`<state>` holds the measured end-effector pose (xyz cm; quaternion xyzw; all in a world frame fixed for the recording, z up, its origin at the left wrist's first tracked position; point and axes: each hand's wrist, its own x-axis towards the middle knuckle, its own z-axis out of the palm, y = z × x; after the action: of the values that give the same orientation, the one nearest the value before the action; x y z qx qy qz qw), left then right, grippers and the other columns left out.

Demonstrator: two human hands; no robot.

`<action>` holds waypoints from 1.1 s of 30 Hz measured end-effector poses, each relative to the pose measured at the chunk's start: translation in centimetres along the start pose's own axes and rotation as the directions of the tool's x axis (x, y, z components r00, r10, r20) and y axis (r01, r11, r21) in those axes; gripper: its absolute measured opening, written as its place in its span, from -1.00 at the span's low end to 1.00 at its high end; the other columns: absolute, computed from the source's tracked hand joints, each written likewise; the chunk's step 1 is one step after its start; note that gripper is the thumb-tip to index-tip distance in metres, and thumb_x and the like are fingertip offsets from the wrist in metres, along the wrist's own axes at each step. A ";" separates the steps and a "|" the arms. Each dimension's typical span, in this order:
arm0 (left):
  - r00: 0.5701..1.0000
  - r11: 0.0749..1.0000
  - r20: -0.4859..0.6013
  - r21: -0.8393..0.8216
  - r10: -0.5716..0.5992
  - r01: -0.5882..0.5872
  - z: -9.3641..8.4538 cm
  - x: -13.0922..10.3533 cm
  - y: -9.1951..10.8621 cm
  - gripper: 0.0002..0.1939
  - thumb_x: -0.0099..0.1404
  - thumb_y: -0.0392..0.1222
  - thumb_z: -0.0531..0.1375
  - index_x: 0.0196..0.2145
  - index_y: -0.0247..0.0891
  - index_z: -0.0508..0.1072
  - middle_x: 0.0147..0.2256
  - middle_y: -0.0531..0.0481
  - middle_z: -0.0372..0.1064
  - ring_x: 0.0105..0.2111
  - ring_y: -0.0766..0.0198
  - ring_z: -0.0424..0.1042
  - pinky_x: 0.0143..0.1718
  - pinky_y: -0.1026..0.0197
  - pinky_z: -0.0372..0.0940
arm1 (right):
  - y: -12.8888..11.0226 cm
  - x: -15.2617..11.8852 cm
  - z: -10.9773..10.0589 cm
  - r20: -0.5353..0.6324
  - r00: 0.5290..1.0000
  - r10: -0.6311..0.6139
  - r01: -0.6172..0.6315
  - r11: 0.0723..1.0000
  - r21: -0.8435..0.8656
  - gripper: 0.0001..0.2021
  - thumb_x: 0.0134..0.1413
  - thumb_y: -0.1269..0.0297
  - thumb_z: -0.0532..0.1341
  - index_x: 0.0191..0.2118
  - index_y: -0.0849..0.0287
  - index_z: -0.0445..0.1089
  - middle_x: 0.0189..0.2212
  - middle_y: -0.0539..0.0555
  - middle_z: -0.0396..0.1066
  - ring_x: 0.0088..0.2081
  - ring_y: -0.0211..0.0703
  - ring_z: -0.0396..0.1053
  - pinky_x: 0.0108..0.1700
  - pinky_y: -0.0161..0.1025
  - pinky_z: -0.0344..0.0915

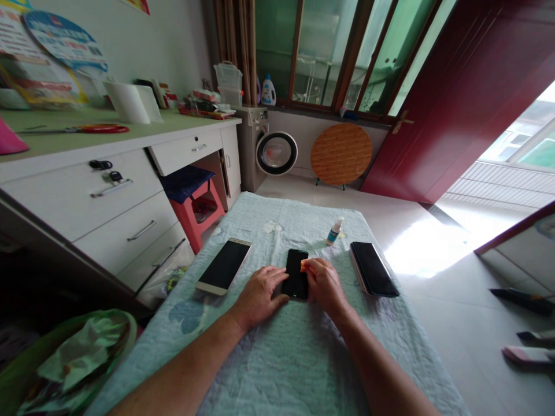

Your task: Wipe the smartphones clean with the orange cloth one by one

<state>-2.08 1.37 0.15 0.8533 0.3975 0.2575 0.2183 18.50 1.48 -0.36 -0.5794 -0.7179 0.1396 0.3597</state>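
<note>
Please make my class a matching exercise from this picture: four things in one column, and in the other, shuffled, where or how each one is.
Things
1. orange piece
2. spray bottle
3. round wooden board
4. stool

Places and states
A. on edge below the window
B. topped with a dark blue cover
C. in the right hand, at the middle phone
D. standing on the pale cloth

Pairs: 1-C, 2-D, 3-A, 4-B

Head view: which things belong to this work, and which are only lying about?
In the work: small black phone; orange scrap in right hand; probably small white blue-labelled bottle, gold phone, large black phone on right.
Lying about: red-handled scissors; white paper roll.
</note>
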 end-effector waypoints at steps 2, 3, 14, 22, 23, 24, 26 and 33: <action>1.000 1.000 -0.008 -0.004 0.005 -0.005 0.0 0.0 0.0 -0.55 0.19 0.02 0.27 0.00 -0.18 0.44 0.06 -0.14 0.38 0.08 -0.01 0.29 0.12 -0.09 0.16 | 0.0 -0.1 0.1 0.006 1.000 -0.008 0.009 1.000 -0.005 -0.74 0.04 0.52 0.09 -0.25 0.13 0.47 -0.30 0.08 0.42 -0.22 -0.16 0.34 -0.11 -0.24 0.24; 1.000 1.000 -0.013 -0.005 0.008 -0.008 0.1 0.0 -0.1 -0.55 0.19 0.03 0.27 -0.01 -0.18 0.45 0.05 -0.14 0.38 0.08 -0.02 0.29 0.12 -0.09 0.16 | 0.1 -0.1 0.1 0.010 1.000 -0.010 0.010 1.000 -0.010 -0.74 0.03 0.53 0.10 -0.25 0.13 0.48 -0.30 0.08 0.42 -0.22 -0.17 0.34 -0.11 -0.25 0.24; 1.000 1.000 -0.030 -0.016 0.007 -0.008 0.4 -0.1 -0.4 -0.49 0.20 0.18 0.22 -0.02 -0.19 0.45 0.03 -0.15 0.40 0.05 -0.01 0.31 0.10 -0.06 0.18 | -1.2 -0.4 0.0 0.068 0.992 -0.107 0.107 0.994 0.010 -0.75 0.04 0.56 0.08 -0.39 0.15 0.47 -0.31 0.06 0.37 -0.24 -0.19 0.30 -0.14 -0.27 0.22; 0.998 0.999 -0.047 -0.033 0.030 -0.031 0.4 0.0 -0.3 -0.47 0.22 0.21 0.18 0.02 -0.19 0.41 -0.01 -0.13 0.40 0.02 0.00 0.32 0.09 -0.03 0.19 | -3.0 -0.7 -0.2 0.213 0.954 -0.209 0.210 0.978 0.021 -0.73 0.06 0.60 0.10 -0.26 0.12 0.44 -0.35 0.02 0.35 -0.28 -0.21 0.26 -0.19 -0.29 0.19; 0.999 0.999 -0.047 -0.028 0.028 -0.029 0.4 0.0 -0.3 -0.47 0.22 0.20 0.18 0.01 -0.19 0.41 -0.01 -0.13 0.40 0.02 -0.01 0.32 0.09 -0.04 0.19 | -3.1 -0.7 -0.2 0.223 0.951 -0.214 0.214 0.976 0.022 -0.73 0.07 0.60 0.10 -0.26 0.12 0.44 -0.35 0.03 0.35 -0.28 -0.21 0.26 -0.19 -0.29 0.19; 0.999 0.999 -0.047 -0.026 0.026 -0.028 0.4 0.0 -0.3 -0.47 0.22 0.20 0.18 0.01 -0.19 0.41 -0.01 -0.13 0.40 0.02 -0.01 0.32 0.09 -0.04 0.19 | -3.1 -0.8 -0.2 0.230 0.949 -0.217 0.217 0.976 0.025 -0.74 0.08 0.59 0.10 -0.27 0.12 0.44 -0.35 0.03 0.35 -0.28 -0.21 0.26 -0.19 -0.29 0.19; 0.999 0.999 -0.048 -0.031 0.024 -0.026 0.3 0.0 -0.3 -0.49 0.22 0.20 0.18 0.00 -0.18 0.42 -0.02 -0.12 0.41 0.01 0.00 0.32 0.08 -0.03 0.19 | -3.1 -0.8 -0.4 0.238 0.946 -0.221 0.220 0.975 0.033 -0.76 0.10 0.58 0.10 -0.30 0.13 0.44 -0.35 0.03 0.35 -0.28 -0.22 0.27 -0.18 -0.29 0.19; 0.999 1.000 -0.044 -0.007 0.003 -0.004 0.5 0.0 -0.4 -0.46 0.19 0.22 0.21 -0.03 -0.20 0.45 0.00 -0.13 0.41 0.03 0.00 0.31 0.10 -0.03 0.19 | -2.9 -0.7 -1.5 0.306 0.934 -0.182 0.182 0.983 0.028 -0.76 0.03 0.59 0.10 -0.40 0.15 0.46 -0.38 0.02 0.33 -0.32 -0.26 0.29 -0.24 -0.33 0.19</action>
<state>-2.05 1.55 -0.44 0.8473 0.3998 0.2780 0.2120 17.45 -0.30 2.19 -0.4818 -0.8157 0.1939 0.2548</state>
